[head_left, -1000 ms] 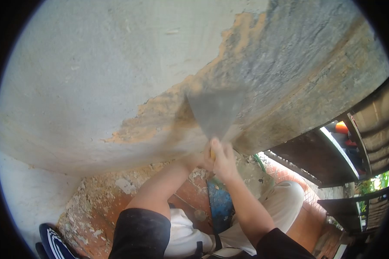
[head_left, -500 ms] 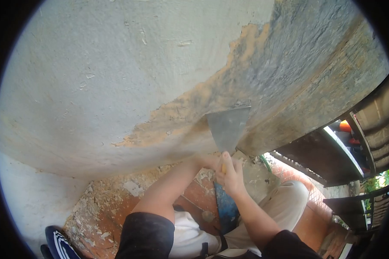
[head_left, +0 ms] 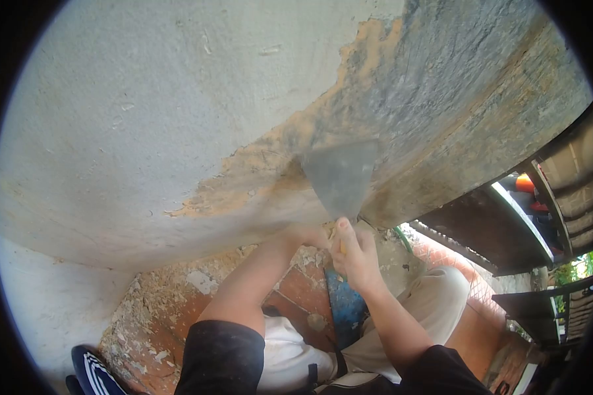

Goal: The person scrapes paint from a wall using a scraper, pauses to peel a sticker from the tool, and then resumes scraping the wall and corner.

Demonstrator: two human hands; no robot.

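Observation:
A wide-bladed scraper (head_left: 341,176) lies with its blade against the wall (head_left: 151,118), over the strip where the pale paint gives way to tan and grey bare patches. My right hand (head_left: 357,260) is closed around its yellowish handle, thumb stretched up along it toward the blade. From the left, my left hand (head_left: 311,236) meets the handle beside and partly behind my right hand. It looks closed on the handle, though its fingers are mostly hidden. The blade is slightly blurred.
Paint flakes (head_left: 171,289) litter the reddish tiled floor below the wall. A blue worn board (head_left: 346,303) lies between my legs. Dark slatted furniture (head_left: 487,230) stands at the right. A striped shoe (head_left: 95,372) sits at lower left, and a green hose (head_left: 402,238) runs by the wall's base.
The scraper has slid a little up and left along the wall, both hands moving with it. The camera view has shifted slightly.

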